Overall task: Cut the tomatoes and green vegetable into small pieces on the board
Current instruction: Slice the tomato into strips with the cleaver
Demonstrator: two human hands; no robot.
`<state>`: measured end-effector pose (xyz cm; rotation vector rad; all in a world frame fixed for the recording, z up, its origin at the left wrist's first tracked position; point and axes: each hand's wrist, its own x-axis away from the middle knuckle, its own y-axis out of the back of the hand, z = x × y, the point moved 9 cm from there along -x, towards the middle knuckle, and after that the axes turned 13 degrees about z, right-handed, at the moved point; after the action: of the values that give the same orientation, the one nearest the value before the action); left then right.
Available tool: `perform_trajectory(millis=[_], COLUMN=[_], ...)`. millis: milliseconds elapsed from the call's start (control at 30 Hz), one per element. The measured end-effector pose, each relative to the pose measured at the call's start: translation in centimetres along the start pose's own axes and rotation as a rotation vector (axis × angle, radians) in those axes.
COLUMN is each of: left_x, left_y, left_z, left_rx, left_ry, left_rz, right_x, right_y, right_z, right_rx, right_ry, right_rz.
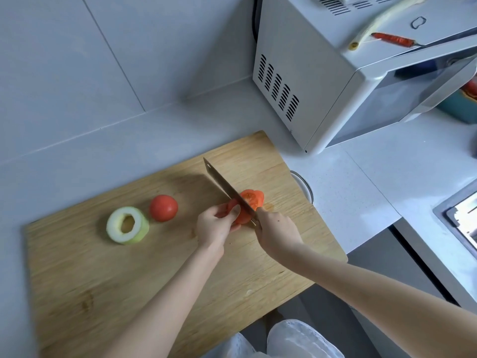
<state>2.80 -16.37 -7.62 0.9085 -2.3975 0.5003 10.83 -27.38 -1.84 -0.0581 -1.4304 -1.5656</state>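
Note:
On the wooden cutting board (108, 275) my left hand (213, 226) presses down on a partly cut tomato (241, 217). A cleaver (224, 187) stands edge-down in that tomato, its handle gripped by my right hand (276, 232). To the right of the blade lies a cut tomato piece (254, 198), flesh side up. A whole tomato (164, 208) sits left of my left hand. Beside it stands a pale green ring of vegetable (127, 225) with a hollow centre.
A white microwave (322, 81) stands behind the board at the right, with a red chilli (393, 39) and a pale long vegetable (382, 19) on top. A glass lid's rim (305, 186) peeks out by the board's right edge. A sink (462, 218) lies far right.

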Motion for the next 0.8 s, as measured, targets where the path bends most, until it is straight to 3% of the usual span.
perform_trajectory(millis=[300,800], left_x=[-0.4,-0.1], left_y=[0.1,0.2], left_z=[0.3,0.1], left_rx=[0.025,0.009], left_ry=[-0.017,-0.049], left_rz=[0.014,-0.001], right_x=[3.7,6.8], right_y=[3.6,3.8], right_z=[-0.4,-1.4], right_rx=[-0.056,0.052], right_ry=[0.043,-0.026], right_rz=[-0.057,0.089])
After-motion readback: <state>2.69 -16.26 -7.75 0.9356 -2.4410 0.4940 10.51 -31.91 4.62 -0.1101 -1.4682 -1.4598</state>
